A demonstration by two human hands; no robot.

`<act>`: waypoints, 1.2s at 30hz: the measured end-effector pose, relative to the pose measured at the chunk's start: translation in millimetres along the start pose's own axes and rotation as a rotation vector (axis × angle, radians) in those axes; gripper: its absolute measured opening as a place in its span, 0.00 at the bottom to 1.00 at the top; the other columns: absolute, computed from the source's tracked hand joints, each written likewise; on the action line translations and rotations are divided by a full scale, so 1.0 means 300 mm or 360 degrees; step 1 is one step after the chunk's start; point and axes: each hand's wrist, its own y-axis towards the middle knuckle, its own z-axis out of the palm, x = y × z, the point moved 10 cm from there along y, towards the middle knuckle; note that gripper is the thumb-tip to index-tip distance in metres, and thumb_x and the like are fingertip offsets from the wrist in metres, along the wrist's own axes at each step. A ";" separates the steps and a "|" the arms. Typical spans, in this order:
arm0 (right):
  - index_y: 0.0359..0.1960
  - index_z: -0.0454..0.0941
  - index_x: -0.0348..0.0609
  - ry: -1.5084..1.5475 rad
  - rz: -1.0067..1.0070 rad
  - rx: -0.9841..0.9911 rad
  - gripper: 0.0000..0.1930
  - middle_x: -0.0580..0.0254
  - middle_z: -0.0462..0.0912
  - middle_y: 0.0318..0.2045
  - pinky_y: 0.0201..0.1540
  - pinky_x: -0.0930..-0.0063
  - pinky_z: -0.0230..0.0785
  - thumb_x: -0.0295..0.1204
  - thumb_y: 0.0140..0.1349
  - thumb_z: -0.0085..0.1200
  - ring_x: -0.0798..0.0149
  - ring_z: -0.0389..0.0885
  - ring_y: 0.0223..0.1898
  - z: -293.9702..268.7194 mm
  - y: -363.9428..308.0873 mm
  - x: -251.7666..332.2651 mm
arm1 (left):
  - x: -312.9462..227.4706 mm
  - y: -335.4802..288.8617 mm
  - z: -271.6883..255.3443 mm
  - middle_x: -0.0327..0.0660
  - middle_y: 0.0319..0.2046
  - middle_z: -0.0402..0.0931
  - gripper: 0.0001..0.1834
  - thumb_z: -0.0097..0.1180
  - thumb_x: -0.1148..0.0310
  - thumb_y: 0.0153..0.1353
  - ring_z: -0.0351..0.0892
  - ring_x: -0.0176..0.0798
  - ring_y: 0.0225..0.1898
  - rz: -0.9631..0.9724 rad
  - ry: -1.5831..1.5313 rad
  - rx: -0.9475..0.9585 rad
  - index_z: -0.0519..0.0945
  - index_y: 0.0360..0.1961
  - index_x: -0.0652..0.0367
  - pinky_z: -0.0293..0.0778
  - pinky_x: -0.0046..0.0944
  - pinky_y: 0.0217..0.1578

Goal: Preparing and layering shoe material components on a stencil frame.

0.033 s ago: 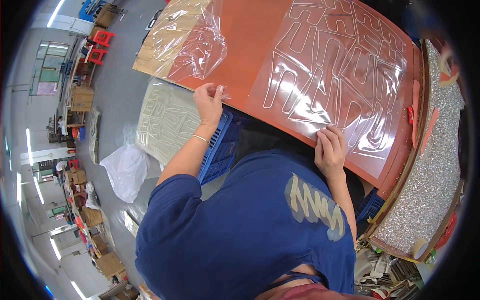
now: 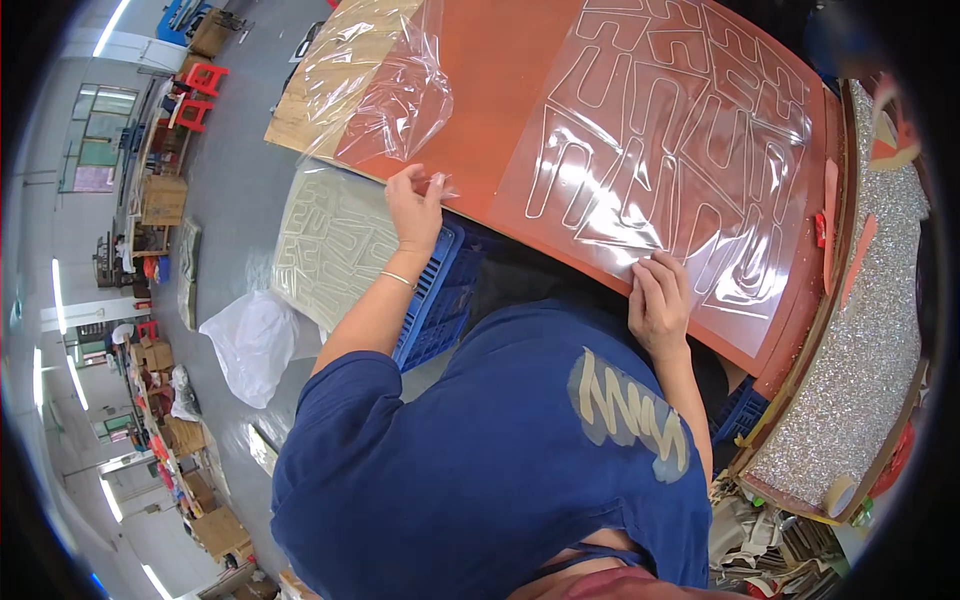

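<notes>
A clear plastic sheet (image 2: pixel 600 120) with pale, rounded cut-out outlines lies on an orange-red board (image 2: pixel 477 130). At the board's near left edge, my left hand (image 2: pixel 415 210) pinches a small bit of clear film (image 2: pixel 448 188) between thumb and fingers. My right hand (image 2: pixel 660 305) is curled at the near edge of the plastic sheet, its fingertips on that edge and its thumb mostly hidden. Beyond my left hand, a crumpled clear film (image 2: pixel 405 105) spreads over the board and a light wooden panel (image 2: pixel 300 105).
Below the board stands a blue plastic crate (image 2: pixel 436 300). Left of it are a beige sheet with similar outlines (image 2: pixel 325 240) and a white plastic bag (image 2: pixel 250 345). On the right, a curved-edged tray of silver glitter (image 2: pixel 850 340) holds a tape roll (image 2: pixel 839 494). Red stools (image 2: pixel 200 95) stand farther off.
Both my hands stay almost where they were. At the far right, a blurred reddish and beige shape above the glitter tray has shifted slightly.
</notes>
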 end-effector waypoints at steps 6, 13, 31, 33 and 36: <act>0.38 0.77 0.33 0.0017 0.0029 0.0037 0.14 0.52 0.78 0.36 0.46 0.60 0.71 0.14 0.46 0.55 0.48 0.76 0.44 0.007 -0.004 -0.009 | -0.212 0.037 -0.042 0.42 0.30 0.77 0.06 0.59 0.71 0.58 0.75 0.36 0.33 0.0373 0.0120 0.0124 0.79 0.35 0.63 0.73 0.34 0.31; 0.37 0.76 0.33 0.0021 -0.0010 -0.0031 0.13 0.52 0.78 0.36 0.46 0.61 0.71 0.14 0.47 0.56 0.47 0.76 0.44 -0.003 0.008 0.008 | -0.131 0.180 -0.062 0.38 0.28 0.81 0.08 0.59 0.70 0.60 0.77 0.26 0.28 -0.0274 -0.0226 0.0348 0.79 0.34 0.66 0.74 0.27 0.28; 0.51 0.72 0.38 0.0376 0.0451 -0.0122 0.31 0.49 0.77 0.46 0.54 0.56 0.63 0.41 0.48 0.66 0.47 0.72 0.51 -0.113 0.021 -0.034 | -0.954 -0.427 0.332 0.45 0.36 0.79 0.10 0.60 0.76 0.51 0.78 0.48 0.39 0.1606 -0.0319 0.0800 0.77 0.36 0.62 0.74 0.44 0.43; 0.48 0.74 0.39 0.0550 0.0490 -0.0303 0.24 0.53 0.78 0.41 0.47 0.61 0.68 0.32 0.49 0.65 0.49 0.76 0.44 -0.133 -0.020 -0.093 | -0.935 -0.456 0.414 0.47 0.37 0.78 0.08 0.59 0.75 0.55 0.79 0.47 0.39 0.1477 -0.0422 0.0919 0.77 0.36 0.63 0.75 0.43 0.42; 0.44 0.75 0.38 0.0371 0.0341 -0.0709 0.15 0.55 0.80 0.32 0.37 0.64 0.72 0.22 0.54 0.59 0.53 0.79 0.35 -0.216 -0.102 -0.140 | -0.849 -0.493 0.537 0.48 0.43 0.75 0.07 0.56 0.76 0.61 0.78 0.38 0.40 0.0970 -0.0708 0.1175 0.73 0.39 0.65 0.77 0.33 0.37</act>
